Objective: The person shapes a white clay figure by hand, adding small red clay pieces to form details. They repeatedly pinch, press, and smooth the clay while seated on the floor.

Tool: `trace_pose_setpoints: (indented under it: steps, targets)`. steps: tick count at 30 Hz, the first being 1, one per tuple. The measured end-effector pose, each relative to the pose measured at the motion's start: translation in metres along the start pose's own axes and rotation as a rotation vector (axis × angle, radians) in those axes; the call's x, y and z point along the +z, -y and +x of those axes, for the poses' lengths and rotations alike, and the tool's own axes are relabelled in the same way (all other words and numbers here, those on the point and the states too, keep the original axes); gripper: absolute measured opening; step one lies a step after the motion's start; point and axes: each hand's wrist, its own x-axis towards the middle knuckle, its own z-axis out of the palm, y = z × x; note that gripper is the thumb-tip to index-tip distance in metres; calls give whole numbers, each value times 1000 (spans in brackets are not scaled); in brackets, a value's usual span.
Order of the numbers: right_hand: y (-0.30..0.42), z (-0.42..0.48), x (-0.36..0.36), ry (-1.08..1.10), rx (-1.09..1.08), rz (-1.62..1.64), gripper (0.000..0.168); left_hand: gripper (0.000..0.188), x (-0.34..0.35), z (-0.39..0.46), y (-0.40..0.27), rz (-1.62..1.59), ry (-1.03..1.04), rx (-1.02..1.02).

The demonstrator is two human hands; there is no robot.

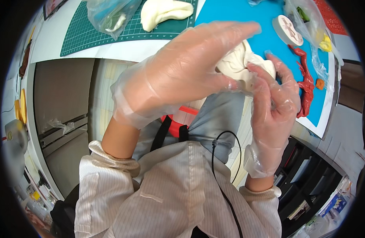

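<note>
Both hands wear clear plastic gloves and hold one lump of white modelling dough (245, 61) with folds that gather near its middle. My left hand (182, 65) curves around its left side, fingers stretched over the top and thumb below. From the right, my right hand (276, 95) presses its fingertips into the folds and the lower edge. A second, cream-coloured lump of dough (164, 13) lies on the green cutting mat (81, 35). To the right are an oval mould with a figure-shaped hollow (288, 30) and a long, uneven red piece of dough (307, 83) on the blue mat (230, 13).
A clear plastic bag with a white scrap (114, 17) lies on the cutting mat. Another bag (307, 20), near a yellow lump (325, 43), is at the upper right. A small orange piece (320, 84) sits beside the red dough. A black cable (227, 196) hangs over my shirt.
</note>
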Motion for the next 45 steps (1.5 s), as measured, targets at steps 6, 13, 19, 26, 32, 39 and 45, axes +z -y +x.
trace_pose_setpoints:
  steps: [6,13,19,26,32,39,45]
  targets:
    - [-13,5,-14,45,30,318,27,76,-1,-1,0,-20,16,32]
    - [-11,2,-15,92,-131,63,29,83,-7,0,-7,39,99,-7]
    - [-18,0,-20,82,-163,148,30,80,-11,1,-10,132,30,75]
    - [-14,-2,-21,43,-68,206,30,64,-8,2,-5,205,-100,49]
    - [-6,1,-18,91,-119,25,31,59,-7,-2,-3,213,-126,68]
    - [-2,1,-12,65,-126,17,36,58,-3,-4,5,167,-154,71]
    - [-4,1,-6,65,-212,-87,39,57,-3,-4,8,159,-180,82]
